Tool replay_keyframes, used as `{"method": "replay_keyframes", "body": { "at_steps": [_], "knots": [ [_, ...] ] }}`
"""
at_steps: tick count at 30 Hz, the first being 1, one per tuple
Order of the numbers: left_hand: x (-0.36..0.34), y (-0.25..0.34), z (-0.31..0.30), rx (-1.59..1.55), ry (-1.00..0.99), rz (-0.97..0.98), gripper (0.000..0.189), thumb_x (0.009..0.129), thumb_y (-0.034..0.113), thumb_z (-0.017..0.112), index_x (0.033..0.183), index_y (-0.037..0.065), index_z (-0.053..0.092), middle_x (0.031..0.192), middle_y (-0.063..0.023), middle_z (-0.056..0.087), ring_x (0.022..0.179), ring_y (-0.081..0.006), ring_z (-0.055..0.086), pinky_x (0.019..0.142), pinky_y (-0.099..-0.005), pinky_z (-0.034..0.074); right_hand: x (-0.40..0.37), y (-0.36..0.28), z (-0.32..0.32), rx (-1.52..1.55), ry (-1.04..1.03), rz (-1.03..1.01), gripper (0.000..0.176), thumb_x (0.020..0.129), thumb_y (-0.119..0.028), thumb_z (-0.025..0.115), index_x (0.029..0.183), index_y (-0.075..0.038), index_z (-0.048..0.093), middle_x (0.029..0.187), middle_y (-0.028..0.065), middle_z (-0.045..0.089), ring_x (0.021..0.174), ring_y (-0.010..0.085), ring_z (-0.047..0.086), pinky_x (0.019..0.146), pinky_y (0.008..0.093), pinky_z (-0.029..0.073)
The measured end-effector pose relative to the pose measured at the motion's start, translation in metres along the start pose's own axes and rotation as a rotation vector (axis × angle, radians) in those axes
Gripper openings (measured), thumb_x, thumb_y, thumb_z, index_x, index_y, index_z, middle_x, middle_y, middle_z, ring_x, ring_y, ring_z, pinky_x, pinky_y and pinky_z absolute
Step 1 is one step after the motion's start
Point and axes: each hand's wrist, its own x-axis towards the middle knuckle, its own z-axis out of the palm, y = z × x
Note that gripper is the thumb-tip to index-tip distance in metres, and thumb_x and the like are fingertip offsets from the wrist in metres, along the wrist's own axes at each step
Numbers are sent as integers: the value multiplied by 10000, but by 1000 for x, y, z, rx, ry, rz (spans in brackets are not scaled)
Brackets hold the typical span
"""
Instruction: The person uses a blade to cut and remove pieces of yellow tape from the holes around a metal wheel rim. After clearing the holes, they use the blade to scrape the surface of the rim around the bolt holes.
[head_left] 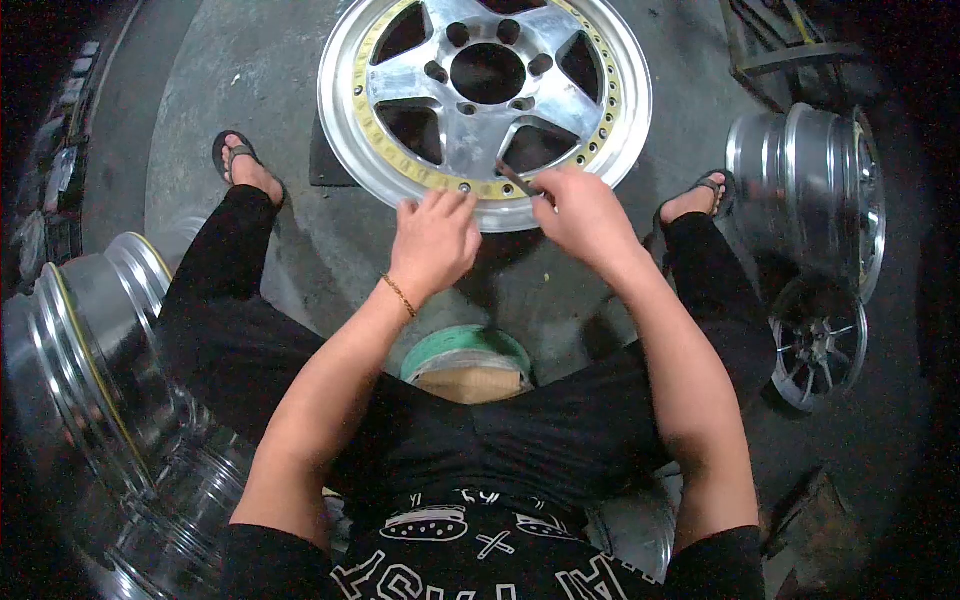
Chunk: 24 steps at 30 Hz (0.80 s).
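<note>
A polished five-spoke wheel rim (472,142) lies face up in front of me, its top edge cut off by the frame. A yellowish ring (395,158) with small bolt holes runs around its face. My left hand (437,240) rests with bent fingers at the near edge of the ring, close to one hole; whether something small is between its fingertips is hidden. In my right hand (588,222) is a thin, dark, flat tool (515,179), pinched between thumb and fingers. It slants up and left over the ring toward a spoke opening.
Several silver wheel barrels (80,360) stand at the left. More barrels (800,190) and a dark spoked wheel (822,345) are at the right. Below my hands, between my legs, is a round green-rimmed object (468,340). A metal frame (800,55) stands at the upper right.
</note>
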Motion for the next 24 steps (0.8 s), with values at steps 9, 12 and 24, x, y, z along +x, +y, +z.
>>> {"method": "replay_keyframes", "body": {
  "at_steps": [9, 12, 24],
  "knots": [
    [7, -11, -2, -358, 85, -124, 313, 837, 117, 680, 1147, 79, 695, 1053, -90, 680, 996, -311, 589, 858, -429, 455, -16, -9, 32, -206, -95, -124, 175, 873, -183, 646, 907, -13, 618, 891, 161, 625, 857, 372, 667, 753, 485, 558],
    [9, -8, 1, -445, 79, -121, 299, 839, 113, 681, 1133, 71, 713, 1000, -102, 696, 974, -321, 597, 853, -437, 461, -16, -11, 34, -201, -23, -248, 123, 843, -102, 590, 899, -2, 633, 880, 176, 640, 863, 354, 688, 723, 464, 589],
    [14, 1, -6, -565, 7, -237, 343, 776, 58, 630, 1102, 6, 725, 973, -176, 721, 973, -368, 628, 901, -459, 498, -21, -19, 40, -251, -76, -260, 125, 845, -90, 576, 916, 9, 605, 929, 147, 600, 853, 308, 682, 707, 412, 600]
  ]
}}
